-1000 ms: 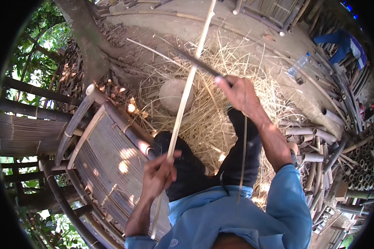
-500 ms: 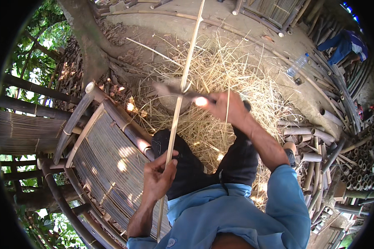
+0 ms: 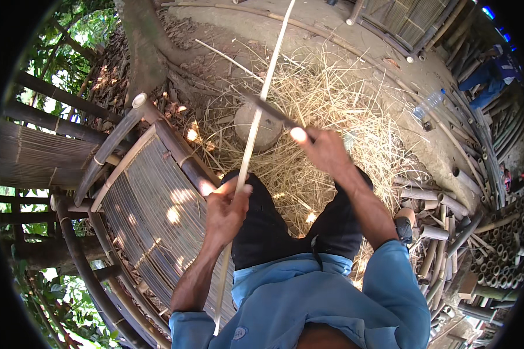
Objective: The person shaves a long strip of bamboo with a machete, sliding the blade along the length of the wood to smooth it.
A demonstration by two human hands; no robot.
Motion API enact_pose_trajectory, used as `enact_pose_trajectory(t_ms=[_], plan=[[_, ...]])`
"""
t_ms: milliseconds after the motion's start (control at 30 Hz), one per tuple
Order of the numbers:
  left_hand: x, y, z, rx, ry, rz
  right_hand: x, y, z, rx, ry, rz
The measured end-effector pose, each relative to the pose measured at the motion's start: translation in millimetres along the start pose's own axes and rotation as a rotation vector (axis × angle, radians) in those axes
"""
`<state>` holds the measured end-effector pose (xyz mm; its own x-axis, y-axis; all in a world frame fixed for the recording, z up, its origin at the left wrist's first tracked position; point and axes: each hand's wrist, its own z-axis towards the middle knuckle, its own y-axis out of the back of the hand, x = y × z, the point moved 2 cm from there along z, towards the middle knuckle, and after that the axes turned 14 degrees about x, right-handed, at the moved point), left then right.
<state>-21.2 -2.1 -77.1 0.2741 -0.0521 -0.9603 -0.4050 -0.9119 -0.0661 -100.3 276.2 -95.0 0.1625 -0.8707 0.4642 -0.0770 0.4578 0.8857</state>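
Observation:
A long, pale bamboo strip [image 3: 264,93] runs upward from beside my lap, past my knees and out toward the far ground. My left hand [image 3: 227,212] is closed around it near my left knee. In my right hand [image 3: 327,152] is the handle of a knife with a dark blade [image 3: 271,110]. The blade crosses the strip at a slant, its tip past the left side; whether the edge touches the strip I cannot tell. Behind both stands a round wooden block [image 3: 261,129], partly covered by strip and blade.
Dry bamboo shavings [image 3: 337,99] are heaped around the block. A bamboo bench [image 3: 163,203] stands at my left, near a tree trunk [image 3: 142,41]. On the right lie cut bamboo tubes [image 3: 501,256] and a plastic bottle [image 3: 429,104]. Another person [image 3: 495,75] is at the far right.
My left hand has moved forward, away from my body. The knife blade, blurred before, now tilts up toward its tip. The whole view has shifted a little.

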Motion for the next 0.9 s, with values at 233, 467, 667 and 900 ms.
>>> enact_pose_trajectory(t_ms=[233, 467, 667, 900], plan=[[6, 2, 0, 0.02, -0.021, -0.046, 84, -34, -48, 0.187, 0.222, -0.009], [-7, 4, -29, 0.002, -0.012, 0.016, 68, -23, -17, 0.127, 0.289, -0.084], [9, 11, -93, -0.065, 0.075, 0.141, -12, 27, 56, 0.198, -0.183, -0.09], [14, 17, -115, 0.02, 0.247, -0.126, -44, 39, 54, 0.093, -0.307, 0.068]])
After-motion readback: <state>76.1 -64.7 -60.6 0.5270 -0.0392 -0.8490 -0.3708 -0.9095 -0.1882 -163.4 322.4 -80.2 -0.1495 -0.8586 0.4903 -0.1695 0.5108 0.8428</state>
